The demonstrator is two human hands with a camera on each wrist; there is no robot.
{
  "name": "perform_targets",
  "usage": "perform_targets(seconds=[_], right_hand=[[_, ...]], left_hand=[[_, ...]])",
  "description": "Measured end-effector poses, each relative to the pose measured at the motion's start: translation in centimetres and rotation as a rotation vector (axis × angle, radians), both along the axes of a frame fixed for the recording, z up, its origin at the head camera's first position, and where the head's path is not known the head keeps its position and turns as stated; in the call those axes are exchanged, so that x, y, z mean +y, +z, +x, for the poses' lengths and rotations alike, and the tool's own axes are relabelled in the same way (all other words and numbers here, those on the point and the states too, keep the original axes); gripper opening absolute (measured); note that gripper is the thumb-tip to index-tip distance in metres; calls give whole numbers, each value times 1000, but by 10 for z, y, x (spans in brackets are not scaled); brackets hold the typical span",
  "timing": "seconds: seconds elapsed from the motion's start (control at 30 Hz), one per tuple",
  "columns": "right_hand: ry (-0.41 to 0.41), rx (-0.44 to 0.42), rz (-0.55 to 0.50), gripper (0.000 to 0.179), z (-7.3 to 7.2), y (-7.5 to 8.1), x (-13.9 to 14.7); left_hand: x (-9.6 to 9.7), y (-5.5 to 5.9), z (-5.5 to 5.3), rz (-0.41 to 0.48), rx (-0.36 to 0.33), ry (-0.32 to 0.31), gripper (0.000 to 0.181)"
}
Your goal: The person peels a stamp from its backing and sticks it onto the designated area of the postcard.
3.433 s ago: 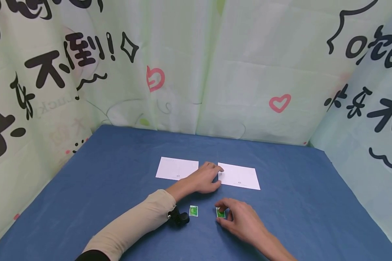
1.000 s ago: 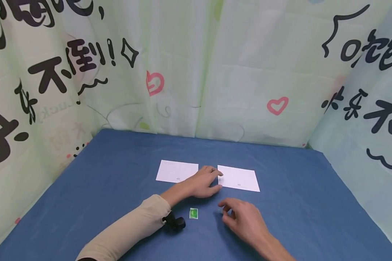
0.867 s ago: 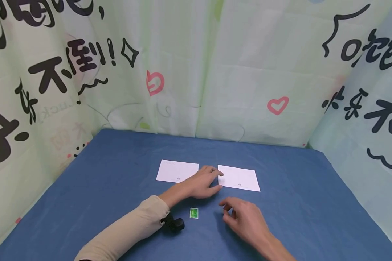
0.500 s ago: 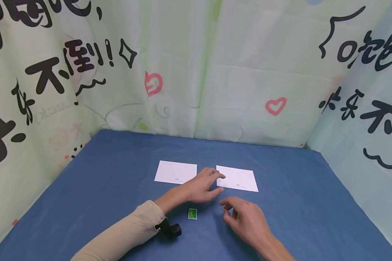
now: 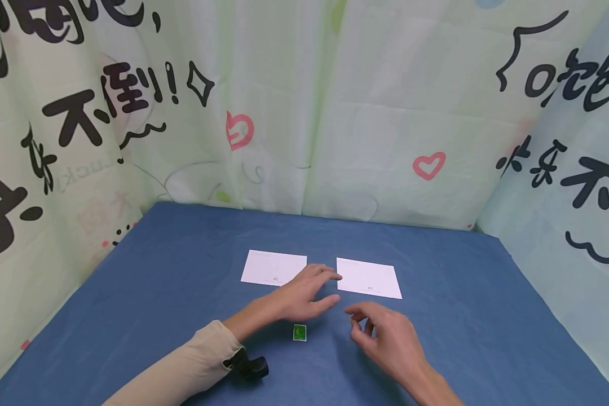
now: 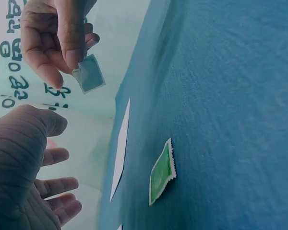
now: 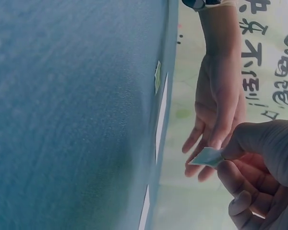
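My right hand [image 5: 393, 338] pinches a postage stamp [image 6: 90, 74] by its edge, between thumb and index finger. The right wrist view shows this stamp [image 7: 206, 157] pale, raised off the table. My left hand [image 5: 304, 293] has its fingers extended and holds nothing; it covers a corner of the left white postcard [image 5: 269, 266], fingertips at the left edge of the right postcard [image 5: 369, 277]. A second stamp [image 5: 299, 332], green with a white perforated border, lies on the table below the left hand. In the left wrist view this green stamp [image 6: 162, 173] looks slightly curled.
A blue cloth [image 5: 198, 242] covers the table. Pale curtains [image 5: 365, 113] with black lettering and pink hearts enclose its back and sides. A black wrist camera [image 5: 248, 366] sits at the left sleeve's cuff, near the cloth.
The right hand has picked up the right-hand stamp from the table and since drawn slightly right. The left hand has shifted left and nearer from the right postcard.
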State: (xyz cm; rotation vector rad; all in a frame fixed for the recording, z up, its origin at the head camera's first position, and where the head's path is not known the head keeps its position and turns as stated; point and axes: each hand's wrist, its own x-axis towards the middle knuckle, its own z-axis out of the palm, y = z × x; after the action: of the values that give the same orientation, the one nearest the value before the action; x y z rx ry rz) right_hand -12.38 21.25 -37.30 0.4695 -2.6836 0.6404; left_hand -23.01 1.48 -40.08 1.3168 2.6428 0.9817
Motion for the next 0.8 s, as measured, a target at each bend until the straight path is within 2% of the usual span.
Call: perform_targets(seconds=[0.23,0.5,0.8], right_hand=[[-6,-40,-44,21,-1,3,1],[-13,-21,-59,22,-3,2,2],[18,-15,-102,20,-4,2,2]], left_hand=[[-15,2,9,19,-37,-8,46],[-25,4,17,45,-46,-19,47],[-32,5,26,42,-77,-21,47]])
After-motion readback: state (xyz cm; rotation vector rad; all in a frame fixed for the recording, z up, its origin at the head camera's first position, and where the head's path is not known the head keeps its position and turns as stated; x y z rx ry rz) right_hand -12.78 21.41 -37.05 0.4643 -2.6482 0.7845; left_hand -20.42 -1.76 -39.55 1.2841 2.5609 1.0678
